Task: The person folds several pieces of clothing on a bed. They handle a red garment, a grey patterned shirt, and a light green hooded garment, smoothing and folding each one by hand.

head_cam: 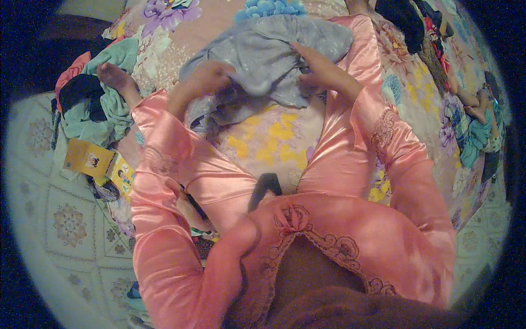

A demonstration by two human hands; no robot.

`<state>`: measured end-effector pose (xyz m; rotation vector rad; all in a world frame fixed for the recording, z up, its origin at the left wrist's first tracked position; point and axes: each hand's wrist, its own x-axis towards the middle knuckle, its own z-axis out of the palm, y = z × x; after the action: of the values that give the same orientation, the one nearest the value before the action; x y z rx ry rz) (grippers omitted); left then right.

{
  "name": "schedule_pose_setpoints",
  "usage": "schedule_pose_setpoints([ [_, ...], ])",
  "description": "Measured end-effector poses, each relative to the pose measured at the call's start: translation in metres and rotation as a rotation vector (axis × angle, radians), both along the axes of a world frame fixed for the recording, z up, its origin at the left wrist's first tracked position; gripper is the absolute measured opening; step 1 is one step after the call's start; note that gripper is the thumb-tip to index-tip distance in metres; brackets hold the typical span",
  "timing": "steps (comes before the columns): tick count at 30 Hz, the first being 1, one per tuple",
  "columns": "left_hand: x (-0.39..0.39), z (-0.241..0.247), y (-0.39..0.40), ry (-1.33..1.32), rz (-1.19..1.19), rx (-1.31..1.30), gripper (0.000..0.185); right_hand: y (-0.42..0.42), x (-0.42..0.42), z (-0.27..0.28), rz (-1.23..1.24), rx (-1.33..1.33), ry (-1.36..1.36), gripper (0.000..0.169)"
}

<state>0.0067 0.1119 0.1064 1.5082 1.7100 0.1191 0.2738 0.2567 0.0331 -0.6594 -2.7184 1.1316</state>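
A crumpled blue-grey garment (263, 53) spans the space between my legs, over a floral bedsheet (263, 140). At its near left edge my left hand (209, 78) grips the fabric, slightly blurred. My right hand (314, 70) holds the right part, with the index finger stretched along a fold and the other fingers partly hidden beneath. The cloth hangs in loose folds between both hands, and a darker, shaded part of it droops below the left one. Its exact kind cannot be told from the bunched shape.
My legs in pink satin trousers (341, 140) spread to either side. Beside my bare left foot (117, 80) lie green and dark clothes (119, 111). A yellow booklet (90, 158) with cartoon figures and writing lies at left. More mixed clothes (472, 135) are heaped along the right edge.
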Motion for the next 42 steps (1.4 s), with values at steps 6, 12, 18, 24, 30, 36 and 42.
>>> schedule_pose_setpoints([
  [6,-0.018,0.072,0.017,-0.377,0.248,0.585,0.029,0.003,-0.020,0.010,-0.201,0.277,0.130,0.092],
  [12,0.024,0.092,0.014,-0.396,0.311,0.620,0.023,0.019,-0.058,0.013,-0.095,0.411,0.224,0.063],
  [18,-0.032,0.057,0.008,-0.258,0.182,0.458,0.024,0.031,-0.069,0.033,-0.071,0.089,0.128,0.025],
  [24,-0.189,0.093,0.068,-0.139,0.778,1.049,0.042,0.114,-0.128,0.125,-0.330,-0.529,0.858,0.049],
  [30,-0.104,-0.006,-0.041,0.358,0.656,0.666,0.051,0.070,-0.062,0.031,-0.248,0.067,0.241,0.043],
  [36,-0.065,-0.104,-0.114,-0.139,0.901,0.434,0.076,0.049,0.004,-0.006,-0.059,0.293,-0.154,0.078],
  [42,-0.024,-0.083,-0.101,0.210,0.640,0.388,0.078,-0.007,0.000,-0.001,0.196,0.341,-0.254,0.085],
])
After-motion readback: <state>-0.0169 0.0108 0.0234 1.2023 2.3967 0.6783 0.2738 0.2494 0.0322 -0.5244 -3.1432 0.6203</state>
